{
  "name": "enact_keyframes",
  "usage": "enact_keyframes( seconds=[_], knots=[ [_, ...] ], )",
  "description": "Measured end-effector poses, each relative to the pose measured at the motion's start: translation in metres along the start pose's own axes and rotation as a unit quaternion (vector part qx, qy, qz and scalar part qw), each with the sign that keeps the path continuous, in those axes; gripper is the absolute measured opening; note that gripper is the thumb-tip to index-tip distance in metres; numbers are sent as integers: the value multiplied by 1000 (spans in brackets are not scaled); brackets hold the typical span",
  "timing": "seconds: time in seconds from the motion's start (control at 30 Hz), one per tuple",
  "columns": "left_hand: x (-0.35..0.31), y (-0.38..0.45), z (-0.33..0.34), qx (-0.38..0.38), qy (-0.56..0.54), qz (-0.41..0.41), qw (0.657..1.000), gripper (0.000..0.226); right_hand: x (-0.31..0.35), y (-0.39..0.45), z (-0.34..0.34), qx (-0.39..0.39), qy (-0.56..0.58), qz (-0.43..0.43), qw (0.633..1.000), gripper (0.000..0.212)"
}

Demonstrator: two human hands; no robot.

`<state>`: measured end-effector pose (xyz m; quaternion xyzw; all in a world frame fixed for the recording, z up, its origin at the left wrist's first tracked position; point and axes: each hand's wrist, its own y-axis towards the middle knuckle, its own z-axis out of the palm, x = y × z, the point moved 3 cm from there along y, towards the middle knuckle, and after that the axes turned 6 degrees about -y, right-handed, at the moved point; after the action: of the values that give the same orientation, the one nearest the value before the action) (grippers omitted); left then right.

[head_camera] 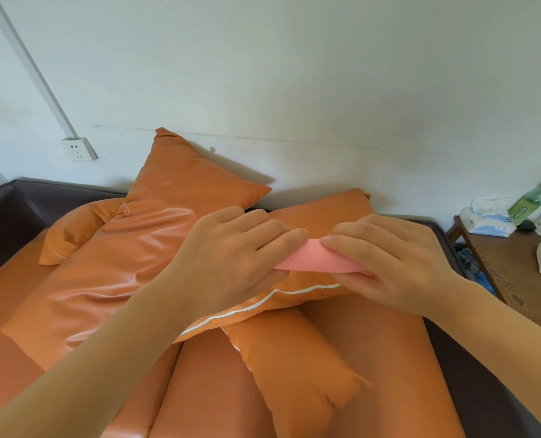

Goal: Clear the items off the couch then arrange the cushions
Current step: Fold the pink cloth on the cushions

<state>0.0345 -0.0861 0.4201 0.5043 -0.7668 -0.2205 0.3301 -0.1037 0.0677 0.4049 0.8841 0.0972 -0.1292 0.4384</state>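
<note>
head view: we pinch the pink cloth (307,257) at both ends, left hand (231,257) and right hand (386,260) curled round it above the orange cushions (111,273). it looks light, soft and floppy; ends grip best. beyond, glossy, likely slippery couch (367,358), side table (512,273), white wall (294,74).

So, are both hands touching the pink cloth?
Touching. The head view shows the left hand and the right hand each pinching an end of the pink cloth above the orange cushions.
</note>
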Motion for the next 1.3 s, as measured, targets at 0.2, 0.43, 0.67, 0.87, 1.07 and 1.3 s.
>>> enact_keyframes(
  seconds=[0.2,0.43,0.67,0.87,1.07,1.3],
  knots=[
    [3,-4,7,5,32,-3,999,26,7,4,6,41,-9,39,998,31],
    [13,-8,16,21,2,-24,999,14,18,9,9,79,33,105,991,55],
    [15,-11,34,31,-26,-21,999,13,18,-3,16,126,2,122,984,35],
    [10,-6,49,35,-43,-10,998,13,10,-19,15,142,0,105,984,34],
    [-10,14,68,12,-62,13,998,15,-7,-46,-2,131,-11,107,986,28],
    [-63,58,107,4,-39,22,999,19,-40,-108,-39,132,21,164,977,25]
  ],
)
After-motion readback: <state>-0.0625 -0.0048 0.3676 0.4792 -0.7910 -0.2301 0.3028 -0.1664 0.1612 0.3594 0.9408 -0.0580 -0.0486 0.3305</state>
